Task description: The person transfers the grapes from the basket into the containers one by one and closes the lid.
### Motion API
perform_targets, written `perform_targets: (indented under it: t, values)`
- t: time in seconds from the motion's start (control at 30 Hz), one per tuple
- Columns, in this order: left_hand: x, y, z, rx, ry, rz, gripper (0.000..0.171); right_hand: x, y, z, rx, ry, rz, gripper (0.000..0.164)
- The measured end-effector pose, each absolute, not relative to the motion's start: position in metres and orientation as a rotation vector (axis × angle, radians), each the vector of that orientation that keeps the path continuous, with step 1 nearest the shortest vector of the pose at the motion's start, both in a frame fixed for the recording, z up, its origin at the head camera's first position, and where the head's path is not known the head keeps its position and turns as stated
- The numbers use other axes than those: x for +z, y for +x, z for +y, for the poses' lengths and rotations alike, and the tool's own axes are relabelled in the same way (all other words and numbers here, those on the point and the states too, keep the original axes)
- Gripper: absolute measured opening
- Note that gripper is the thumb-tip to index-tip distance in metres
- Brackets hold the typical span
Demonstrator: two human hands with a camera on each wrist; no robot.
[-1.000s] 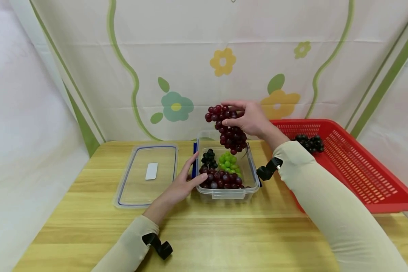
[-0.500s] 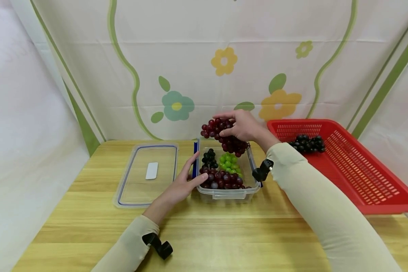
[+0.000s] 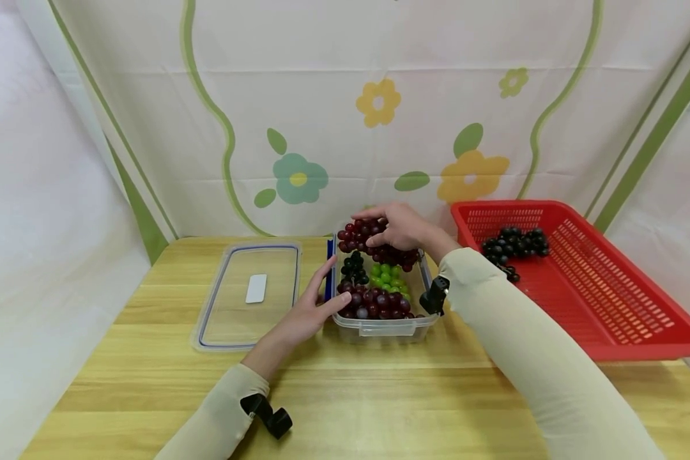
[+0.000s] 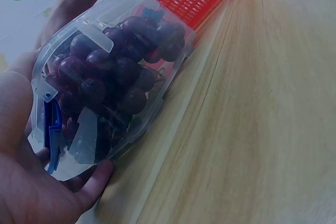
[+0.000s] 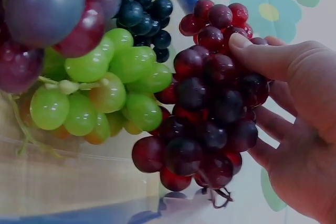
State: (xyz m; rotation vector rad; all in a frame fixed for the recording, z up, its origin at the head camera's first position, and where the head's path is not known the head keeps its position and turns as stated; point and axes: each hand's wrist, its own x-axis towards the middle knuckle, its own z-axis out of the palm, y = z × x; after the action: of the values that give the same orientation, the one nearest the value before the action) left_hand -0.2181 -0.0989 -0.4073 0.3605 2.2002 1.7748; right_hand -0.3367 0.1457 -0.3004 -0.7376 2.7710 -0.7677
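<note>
My right hand (image 3: 402,228) grips a bunch of dark red grapes (image 5: 210,95) at the back of a clear plastic food container (image 3: 388,328). The bunch is low, level with the container's far rim; its stem end shows in the right wrist view. My left hand (image 3: 305,313) holds the container's left side, thumb over the rim, fingers outside by the blue clip (image 4: 51,129). Inside lie a purple-red grape bunch (image 3: 376,303) at the front, green grapes (image 3: 388,278) behind it on the right and black grapes (image 3: 354,268) on the left.
A clear lid with a blue seal (image 3: 247,332) lies flat on the wooden table (image 3: 345,402), left of the container. To the right stands a red perforated basket (image 3: 586,313) with black grapes (image 3: 514,246) in it. A flower-patterned cloth (image 3: 345,115) hangs behind the table.
My right hand has lowered the red grape bunch from above the container to its far rim, moving slightly left. My left hand has stayed on the container.
</note>
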Motion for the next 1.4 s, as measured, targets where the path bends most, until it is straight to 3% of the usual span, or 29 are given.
perform_targets:
  t: [0.33, 0.63, 1.4]
  values:
    - [-0.408, -0.219, -0.099, 1.77, 0.368, 2.203, 0.082, -0.303, -0.334, 0.153, -0.966, -0.574, 2.769, 0.047]
    - [-0.409, -0.219, -0.1, 1.771, 0.358, 2.211, 0.085, -0.303, -0.334, 0.164, -0.869, -0.514, 2.788, 0.041]
    - [-0.406, -0.216, -0.099, 1.773, 0.358, 2.211, 0.084, -0.312, -0.34, 0.163, -0.597, -0.467, 2.793, 0.05]
